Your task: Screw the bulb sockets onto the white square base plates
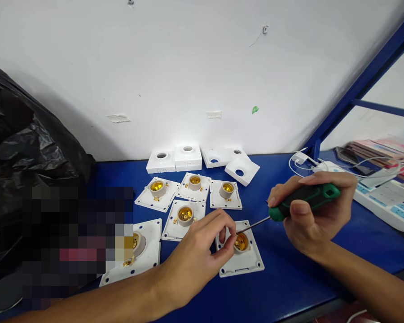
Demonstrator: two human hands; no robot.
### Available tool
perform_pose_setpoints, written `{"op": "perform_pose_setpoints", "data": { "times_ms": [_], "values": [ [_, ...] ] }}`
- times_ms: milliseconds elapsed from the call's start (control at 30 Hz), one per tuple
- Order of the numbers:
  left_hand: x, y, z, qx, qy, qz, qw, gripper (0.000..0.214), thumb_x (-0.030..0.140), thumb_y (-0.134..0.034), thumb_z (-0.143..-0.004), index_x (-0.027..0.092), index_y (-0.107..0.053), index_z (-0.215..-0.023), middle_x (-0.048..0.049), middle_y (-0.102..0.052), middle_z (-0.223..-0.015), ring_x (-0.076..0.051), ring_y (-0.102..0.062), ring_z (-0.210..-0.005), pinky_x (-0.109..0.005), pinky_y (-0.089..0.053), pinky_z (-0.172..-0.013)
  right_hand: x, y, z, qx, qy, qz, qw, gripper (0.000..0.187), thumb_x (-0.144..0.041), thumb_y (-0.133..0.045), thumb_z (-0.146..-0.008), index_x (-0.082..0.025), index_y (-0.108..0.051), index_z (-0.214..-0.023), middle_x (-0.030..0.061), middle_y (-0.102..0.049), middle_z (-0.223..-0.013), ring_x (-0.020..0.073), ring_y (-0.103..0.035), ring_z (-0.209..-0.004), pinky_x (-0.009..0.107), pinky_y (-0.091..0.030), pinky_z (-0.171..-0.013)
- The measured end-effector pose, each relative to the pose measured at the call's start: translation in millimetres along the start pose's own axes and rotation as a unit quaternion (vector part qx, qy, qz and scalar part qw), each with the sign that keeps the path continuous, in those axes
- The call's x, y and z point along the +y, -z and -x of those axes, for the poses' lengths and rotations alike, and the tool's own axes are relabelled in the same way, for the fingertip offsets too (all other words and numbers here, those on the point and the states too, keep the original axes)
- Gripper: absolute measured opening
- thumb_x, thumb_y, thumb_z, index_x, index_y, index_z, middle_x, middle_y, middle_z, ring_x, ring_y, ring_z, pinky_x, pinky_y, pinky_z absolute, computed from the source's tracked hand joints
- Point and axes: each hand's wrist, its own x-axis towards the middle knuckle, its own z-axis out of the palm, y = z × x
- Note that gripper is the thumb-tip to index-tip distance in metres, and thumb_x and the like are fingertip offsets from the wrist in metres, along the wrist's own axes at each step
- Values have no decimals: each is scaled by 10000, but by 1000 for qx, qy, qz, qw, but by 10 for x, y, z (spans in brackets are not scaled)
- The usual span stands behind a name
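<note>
My right hand (318, 215) is wrapped round the green and black handle of a screwdriver (303, 202). The shaft slants down to the left, its tip by the rim of a lamp socket (241, 242). That socket sits on a square white base plate (244, 264) lying on the blue table. My left hand (207, 251) pinches thumb and fingers together right at the screwdriver's tip, over the plate's left part. Whatever is between those fingertips is too small to make out. Another base plate with a brass-lined socket (185, 216) lies just behind my left hand.
Several more socket plates (226, 197) lie behind, and one plate (150, 246) at the left. White covers (188, 159) with round holes line the wall. A black plastic bag (37, 134) stands left. At right are a power strip (387, 202), cables and a blue frame (360, 85).
</note>
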Motion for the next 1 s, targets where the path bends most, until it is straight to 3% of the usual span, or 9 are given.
{"op": "perform_pose_setpoints", "data": {
  "times_ms": [333, 567, 800, 1000],
  "values": [
    [-18, -12, 8, -4, -2, -15, 1000, 202, 16, -549, -906, 217, -544, -924, 25, -579, -865, -111, -528, -718, -230, -442, -651, -10, 15, 1, -12, 11, -8, 1000, 278, -297, -786, -906, -239, -636, -1133, -54, -625, -678, 162, -648, -457, 344, -530, -424],
    [-29, -11, 23, 3, 17, -35, 999, 220, 34, -578, -901, 235, -564, -989, 54, -538, -792, -104, -533, -676, -212, -440, -627, 20, 39, 31, 0, 31, -14, 999, 319, -269, -819, -864, -214, -659, -1134, -26, -574, -875, 145, -670, -495, 364, -538, -409],
    [-40, -22, 46, 1, 26, -35, 999, 221, 51, -593, -907, 244, -572, -1013, 66, -528, -768, -101, -539, -658, -206, -438, -616, -32, 23, 9, -17, 60, 16, 998, 358, -330, -829, -863, -247, -663, -1169, -51, -578, -732, 161, -651, -469, 359, -554, -393],
    [-55, -22, 28, -6, 31, -44, 999, 208, 55, -593, -915, 238, -577, -1013, 62, -536, -768, -103, -545, -657, -215, -433, -612, -82, 63, 28, -44, 73, -18, 996, 442, -219, -843, -838, -234, -664, -1241, -25, -646, -777, 183, -688, -511, 368, -568, -405]
  ]
}}
